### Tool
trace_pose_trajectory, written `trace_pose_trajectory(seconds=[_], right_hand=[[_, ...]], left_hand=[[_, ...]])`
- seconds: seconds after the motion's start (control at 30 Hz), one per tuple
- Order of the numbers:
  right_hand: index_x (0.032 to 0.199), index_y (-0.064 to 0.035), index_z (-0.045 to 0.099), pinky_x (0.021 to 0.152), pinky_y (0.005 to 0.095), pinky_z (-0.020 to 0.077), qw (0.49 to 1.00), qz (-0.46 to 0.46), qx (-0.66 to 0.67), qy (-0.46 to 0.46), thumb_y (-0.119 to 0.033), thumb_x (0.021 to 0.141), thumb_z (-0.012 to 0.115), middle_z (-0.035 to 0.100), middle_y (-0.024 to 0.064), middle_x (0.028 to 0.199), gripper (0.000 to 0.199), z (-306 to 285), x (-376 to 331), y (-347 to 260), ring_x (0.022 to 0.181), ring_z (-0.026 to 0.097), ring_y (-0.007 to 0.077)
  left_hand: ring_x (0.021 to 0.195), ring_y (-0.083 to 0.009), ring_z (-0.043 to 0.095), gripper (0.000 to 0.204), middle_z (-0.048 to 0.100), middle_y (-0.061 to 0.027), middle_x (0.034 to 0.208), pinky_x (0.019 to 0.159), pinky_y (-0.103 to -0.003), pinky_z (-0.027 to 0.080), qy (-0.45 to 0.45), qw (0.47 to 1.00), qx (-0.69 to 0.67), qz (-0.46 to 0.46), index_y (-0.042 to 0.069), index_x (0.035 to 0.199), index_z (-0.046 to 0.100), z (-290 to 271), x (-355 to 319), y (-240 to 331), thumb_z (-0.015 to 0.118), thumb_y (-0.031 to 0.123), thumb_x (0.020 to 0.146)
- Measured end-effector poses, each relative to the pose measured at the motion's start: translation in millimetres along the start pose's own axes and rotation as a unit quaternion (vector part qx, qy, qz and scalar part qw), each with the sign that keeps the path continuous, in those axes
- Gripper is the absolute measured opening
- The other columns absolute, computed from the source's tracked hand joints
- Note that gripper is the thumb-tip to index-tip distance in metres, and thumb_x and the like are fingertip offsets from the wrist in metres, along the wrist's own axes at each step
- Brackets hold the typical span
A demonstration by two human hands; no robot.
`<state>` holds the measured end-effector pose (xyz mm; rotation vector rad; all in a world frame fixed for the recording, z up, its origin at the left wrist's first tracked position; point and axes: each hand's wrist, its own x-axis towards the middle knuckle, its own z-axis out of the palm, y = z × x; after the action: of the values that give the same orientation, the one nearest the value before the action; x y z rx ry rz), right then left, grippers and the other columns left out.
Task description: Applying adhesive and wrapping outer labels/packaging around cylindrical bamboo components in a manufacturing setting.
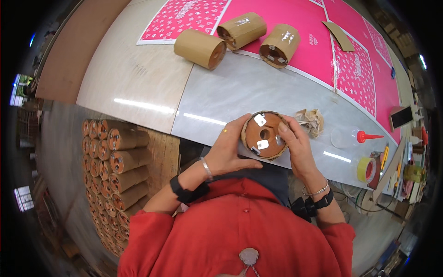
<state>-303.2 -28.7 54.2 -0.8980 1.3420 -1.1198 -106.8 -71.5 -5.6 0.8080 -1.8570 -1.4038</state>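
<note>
A cardboard-wrapped cylinder [254, 131] stands near the table's front edge with one end facing up. That end is a reddish-brown disc with a round centre hole and several pale patches. My left hand [226, 150] presses its fingers along the cylinder's left side, the thumb stretched out below it. On the other side my right hand [299, 147] grips it, thumb on the top rim and fingers round the wall, partly hidden. Just beyond my right hand lies a crumpled piece of brown paper [310, 122].
Three cardboard cylinders [199, 48] lie or stand at the back, by pink printed sheets [295, 14]. Many more are stacked [131, 159] at the lower left. To the right are a clear bottle with a red nozzle [360, 136], a yellow tape roll [366, 170] and a phone [401, 117].
</note>
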Motion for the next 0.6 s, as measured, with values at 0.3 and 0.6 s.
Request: trace_pose_trajectory(seconds=[0.3,0.6], right_hand=[[0.128,-0.0033,0.051,0.092,0.0284,0.0386,0.995,-0.019,0.016,-0.101,-0.041,0.096,0.050,0.055,0.0038,0.118,0.050,18,-8,4,0.109,0.048,0.0117],[0.129,0.0010,0.049,0.086,0.0377,0.0512,0.904,0.022,-0.075,-0.420,-0.050,0.091,0.054,0.055,0.0135,0.123,0.064,71,-33,-4,0.115,0.053,0.0222]], left_hand=[[0.115,-0.0379,0.048,0.097,0.050,-0.0205,0.121,0.099,-0.044,0.036,0.103,0.994,0.043,0.013,0.001,0.132,0.039,-10,-27,10,0.086,0.037,0.054],[0.119,-0.0191,0.048,0.088,0.049,-0.0093,0.128,0.099,-0.035,0.041,0.248,0.946,-0.180,-0.104,0.005,0.135,0.034,-27,-216,35,0.084,0.026,0.066]])
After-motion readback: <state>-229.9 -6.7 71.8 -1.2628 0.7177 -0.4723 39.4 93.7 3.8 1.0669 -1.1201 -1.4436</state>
